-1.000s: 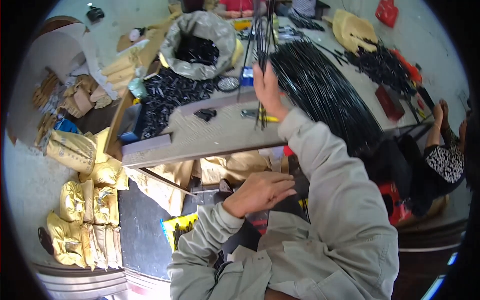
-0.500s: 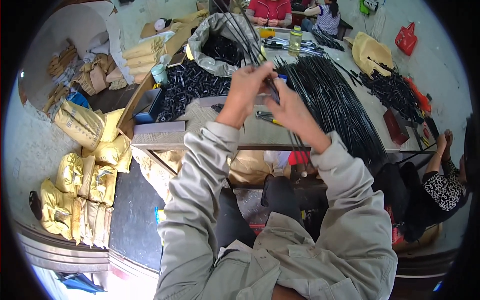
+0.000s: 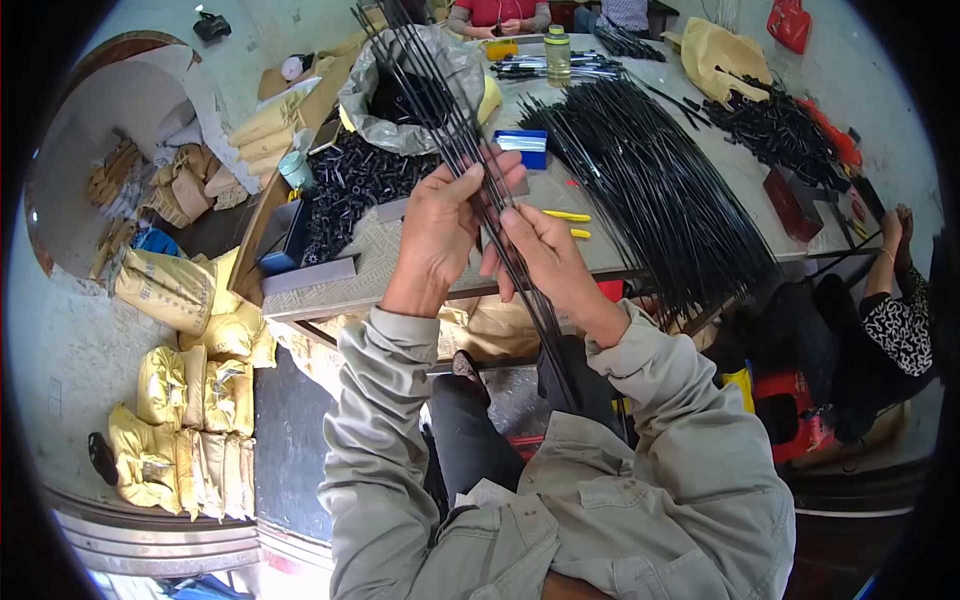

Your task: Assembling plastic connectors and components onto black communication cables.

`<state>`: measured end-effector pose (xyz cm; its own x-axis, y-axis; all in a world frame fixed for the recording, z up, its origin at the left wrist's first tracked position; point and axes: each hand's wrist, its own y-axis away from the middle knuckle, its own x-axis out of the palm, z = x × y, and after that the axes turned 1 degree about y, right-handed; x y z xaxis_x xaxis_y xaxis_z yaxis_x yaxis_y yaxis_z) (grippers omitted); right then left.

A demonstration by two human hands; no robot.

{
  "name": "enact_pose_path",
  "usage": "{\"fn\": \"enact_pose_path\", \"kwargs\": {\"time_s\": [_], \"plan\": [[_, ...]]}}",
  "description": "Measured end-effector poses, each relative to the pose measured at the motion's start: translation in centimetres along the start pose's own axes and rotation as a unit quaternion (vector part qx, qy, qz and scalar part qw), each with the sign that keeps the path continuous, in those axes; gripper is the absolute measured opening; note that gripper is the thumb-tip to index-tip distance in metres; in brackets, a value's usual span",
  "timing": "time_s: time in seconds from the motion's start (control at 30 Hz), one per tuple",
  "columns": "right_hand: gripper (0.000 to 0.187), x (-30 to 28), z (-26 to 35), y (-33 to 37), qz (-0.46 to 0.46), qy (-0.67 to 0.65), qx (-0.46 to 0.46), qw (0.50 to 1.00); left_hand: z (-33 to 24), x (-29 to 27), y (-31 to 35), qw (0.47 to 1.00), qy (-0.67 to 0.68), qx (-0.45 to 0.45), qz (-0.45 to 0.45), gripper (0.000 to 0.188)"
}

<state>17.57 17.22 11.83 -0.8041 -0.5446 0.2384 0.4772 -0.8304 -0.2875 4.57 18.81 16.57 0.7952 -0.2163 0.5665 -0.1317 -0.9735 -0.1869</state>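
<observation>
Several thin black rods [image 3: 437, 105] run slantwise through both my hands, from above the grey bag down toward my lap. My left hand [image 3: 437, 228] grips them at mid-length, thumb in front and fingers behind. A little lower, my right hand [image 3: 553, 258] is closed around the same rods. Yellow-handled pliers [image 3: 567, 216] lie on the table just beyond my right hand, their jaws hidden. A large pile of similar black rods [image 3: 670, 190] rests on the table to the right, its near ends overhanging the edge.
A grey plastic bag [image 3: 465, 75] stands behind a heap of small black parts [image 3: 360, 180]. A blue box [image 3: 522, 147] and a bottle [image 3: 557, 60] sit farther back. Black pieces [image 3: 780, 135] spill from a yellow sack [image 3: 715, 60]. Another person [image 3: 895, 310] sits at the right.
Both hands have come nearer and lower, my left hand also leftward. The rods now slant across the middle of the view. The blue box shows more fully.
</observation>
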Motion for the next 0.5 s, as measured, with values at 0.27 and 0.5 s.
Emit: {"fn": "enact_pose_path", "kwargs": {"time_s": [0.27, 0.5], "plan": [[0.026, -8.5, -2.1, -2.1, -0.026, 0.239, 0.021, 0.970, 1.4, -2.4, -0.6, 0.998, -0.008, 0.052, -0.031, 0.024], [0.020, -19.4, -6.8, -5.2, -0.272, 0.715, 0.113, 0.634, 0.4, -6.7, -1.4, 0.962, 0.182, -0.034, 0.199, 0.023]]}}
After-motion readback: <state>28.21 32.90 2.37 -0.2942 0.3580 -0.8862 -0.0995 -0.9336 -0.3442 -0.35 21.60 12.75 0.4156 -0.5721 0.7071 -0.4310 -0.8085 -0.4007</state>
